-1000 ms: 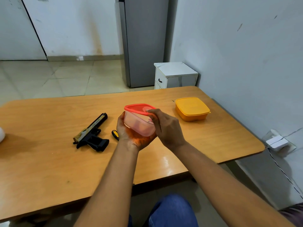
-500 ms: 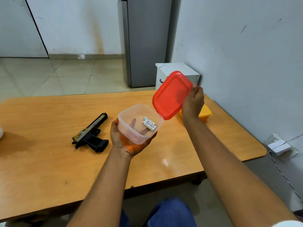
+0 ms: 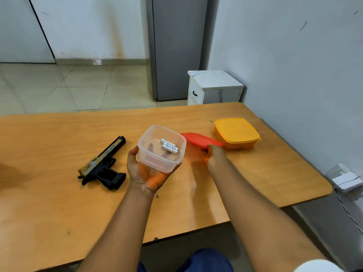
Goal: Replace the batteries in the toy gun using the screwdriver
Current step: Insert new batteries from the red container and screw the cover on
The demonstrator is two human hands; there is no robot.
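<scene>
Where it lies sideways, toy gun looks black-and-gold.

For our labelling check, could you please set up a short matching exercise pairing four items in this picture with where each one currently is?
Things:
1. batteries
2. red lid
3. toy gun
4. clear container

Places:
A. lying on the table, left of the hands
B. held up in the left hand
C. inside the clear container
D. in the right hand, beside the orange box

Pairs: 1-C, 2-D, 3-A, 4-B
</scene>
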